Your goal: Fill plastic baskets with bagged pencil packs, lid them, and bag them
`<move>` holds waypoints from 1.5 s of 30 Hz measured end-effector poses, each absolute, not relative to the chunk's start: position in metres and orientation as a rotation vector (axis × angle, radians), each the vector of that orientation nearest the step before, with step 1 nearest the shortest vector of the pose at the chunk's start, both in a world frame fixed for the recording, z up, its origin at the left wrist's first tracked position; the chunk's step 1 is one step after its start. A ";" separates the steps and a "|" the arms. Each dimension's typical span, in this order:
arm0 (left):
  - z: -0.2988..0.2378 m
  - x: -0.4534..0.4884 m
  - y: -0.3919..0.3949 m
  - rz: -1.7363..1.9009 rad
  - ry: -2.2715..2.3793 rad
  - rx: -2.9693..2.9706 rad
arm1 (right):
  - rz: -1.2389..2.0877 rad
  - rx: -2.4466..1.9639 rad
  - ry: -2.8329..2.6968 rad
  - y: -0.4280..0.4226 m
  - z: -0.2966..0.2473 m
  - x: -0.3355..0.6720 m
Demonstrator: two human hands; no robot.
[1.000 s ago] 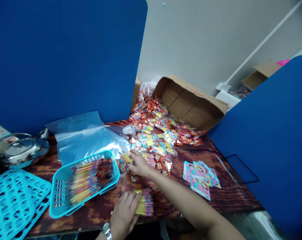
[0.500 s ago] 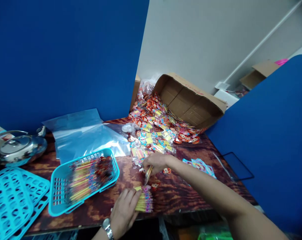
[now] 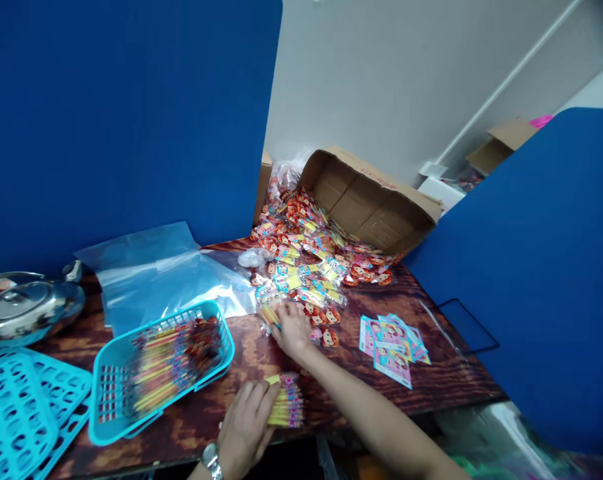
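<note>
My left hand [image 3: 247,423], with a silver watch at the wrist, is closed around the left side of a row of yellow pencils [image 3: 287,402] with pink and blue patterned ends, near the table's front edge. Farther forward, my right hand [image 3: 294,330] is closed on a few yellow pencils [image 3: 271,316], which stick out to its left; its fingers are partly blurred. It is at the near end of a heap of clear packets [image 3: 294,270] with red-haired doll figures. Several loose doll-head pieces [image 3: 330,337] lie just right of that hand.
A blue basket [image 3: 98,393] holding pencils with doll heads stands left, beside blue perforated plastic pieces [image 3: 21,407] and a metal kettle [image 3: 31,310]. Clear plastic sheets [image 3: 151,277] lie behind it. A tipped cardboard box [image 3: 371,200] backs the heap. Printed cards [image 3: 394,343] lie right.
My right hand has moved forward and left, away from the pencil row, toward the heap, uncovering doll-head pieces. My left hand stays at the row. The view has shifted slightly, showing more of the cards.
</note>
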State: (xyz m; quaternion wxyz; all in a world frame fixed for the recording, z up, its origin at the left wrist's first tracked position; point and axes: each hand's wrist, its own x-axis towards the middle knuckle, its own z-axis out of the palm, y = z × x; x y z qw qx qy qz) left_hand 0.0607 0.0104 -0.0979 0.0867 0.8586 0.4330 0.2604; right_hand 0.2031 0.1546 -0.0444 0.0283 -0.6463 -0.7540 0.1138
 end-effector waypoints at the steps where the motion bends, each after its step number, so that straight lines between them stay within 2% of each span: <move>1: -0.099 0.061 0.010 0.768 1.292 2.563 | 0.277 -1.929 -2.412 0.151 -0.046 0.203; 5: -0.100 0.061 0.009 0.689 1.315 2.538 | -0.009 -1.536 -2.749 0.138 -0.049 0.208; 8: -0.098 0.062 0.009 0.648 1.318 2.521 | 0.002 -1.328 -2.896 0.135 -0.044 0.213; 14: -0.095 0.062 0.010 0.636 1.309 2.538 | 0.331 -1.534 -2.802 0.153 -0.025 0.199; 21: -0.097 0.062 0.009 0.677 1.316 2.525 | 0.255 -1.688 -2.766 0.159 -0.026 0.175; 26: -0.104 0.061 0.009 0.771 1.315 2.558 | 0.310 -1.491 -2.930 0.154 -0.013 0.187; 31: -0.101 0.060 0.011 0.799 1.276 2.573 | 0.314 -1.516 -2.991 0.213 0.018 0.237; 35: -0.099 0.061 0.012 0.827 1.278 2.573 | 0.319 -1.512 -3.022 0.259 0.022 0.265; 42: -0.101 0.061 0.012 0.778 1.256 2.539 | 0.414 -1.018 -3.229 0.257 0.003 0.225; 45: -0.095 0.061 0.012 0.713 1.266 2.532 | 0.033 -0.559 -3.446 0.254 -0.007 0.197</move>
